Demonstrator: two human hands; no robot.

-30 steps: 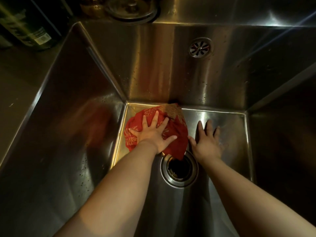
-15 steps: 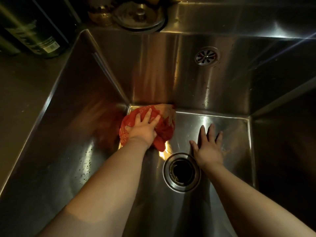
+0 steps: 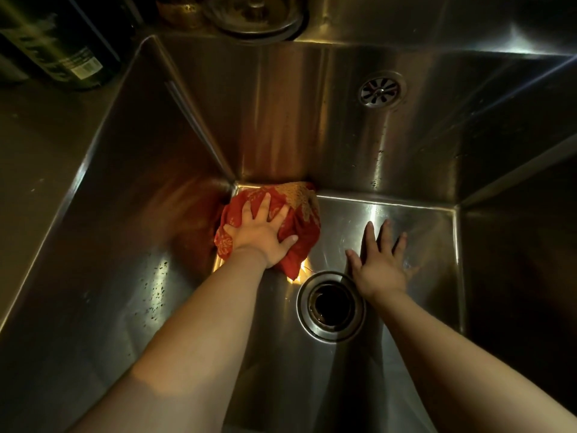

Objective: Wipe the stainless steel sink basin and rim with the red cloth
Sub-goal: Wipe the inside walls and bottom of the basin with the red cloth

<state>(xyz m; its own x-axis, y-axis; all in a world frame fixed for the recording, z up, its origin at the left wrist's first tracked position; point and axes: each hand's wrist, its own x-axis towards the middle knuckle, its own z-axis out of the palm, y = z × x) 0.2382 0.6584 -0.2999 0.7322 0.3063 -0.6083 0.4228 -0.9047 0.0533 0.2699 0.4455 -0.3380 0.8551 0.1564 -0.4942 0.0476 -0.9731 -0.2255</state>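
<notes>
Red cloth [image 3: 299, 226] slid left into sink [image 3: 406, 220] corner under left hand [image 3: 259, 235]

Surroundings: kitchen counter zone, low warm lighting.
The counter [image 3: 40, 157] occupies the left side as a flat, dark, matte surface with a few small specks. A dark bottle [image 3: 62, 42] stands at its far left, carrying a pale printed label [image 3: 81, 65]. At the far edge, a round metal lid [image 3: 256, 14] with a centre knob lies just beside a brass-coloured item [image 3: 181, 9], which is partly cut off. Light is dim and yellowish; the right side falls into shadow.
</notes>
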